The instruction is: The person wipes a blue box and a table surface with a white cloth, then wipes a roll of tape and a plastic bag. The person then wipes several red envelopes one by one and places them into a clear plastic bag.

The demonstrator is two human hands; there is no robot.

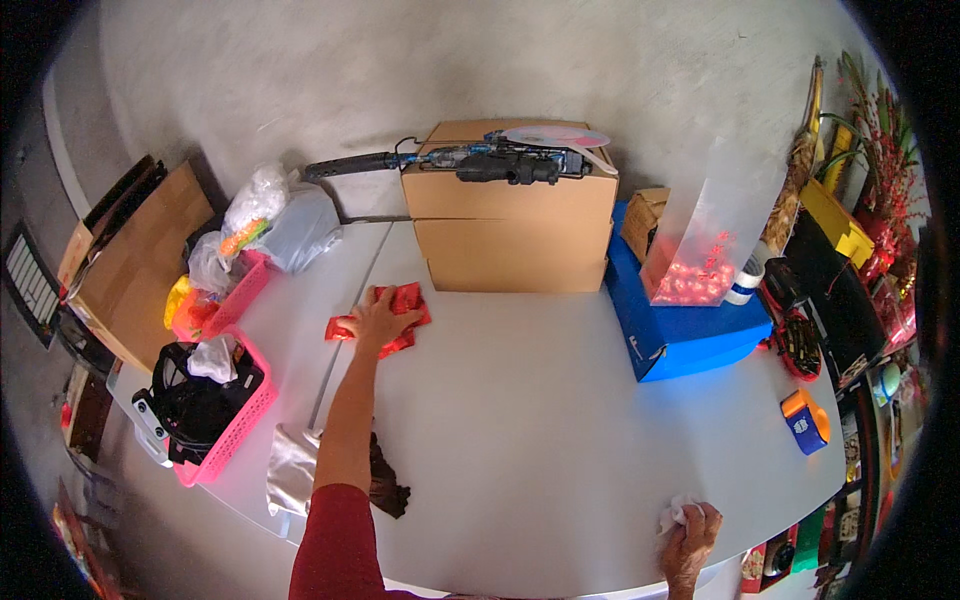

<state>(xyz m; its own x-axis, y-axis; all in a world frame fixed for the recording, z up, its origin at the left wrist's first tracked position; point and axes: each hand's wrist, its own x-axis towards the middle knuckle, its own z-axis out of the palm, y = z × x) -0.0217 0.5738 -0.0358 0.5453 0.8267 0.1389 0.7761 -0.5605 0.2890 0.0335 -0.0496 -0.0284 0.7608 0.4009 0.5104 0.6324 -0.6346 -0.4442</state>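
the big cardboard box sits at the far middle of the pale grey counter, so using that as the anchor. just in front of its left front corner the person's left hand is stretched out with the fingers spread flat, pressing down on a crumpled red cloth that lies on the counter. so that hand is open and flat on the cloth, not gripping it. the arm wears a dark red sleeve.

way back from the box, at the near edge of the counter and off to its right, the right hand is curled shut around a small white wad, looks like tissue or cloth, can't tell which.

on top of the box there's a black tool-like thing with a long handle and a pale round flat piece. touching the box's right side is a blue box with a clear bag of red bits standing on it. further right, near the counter's edge, a small orange and blue object.

left of the box: clear plastic bags, then two pink baskets, the nearer one with black stuff in it. in front of those, beside the sleeve, a silvery bag and a dark brown scrap.
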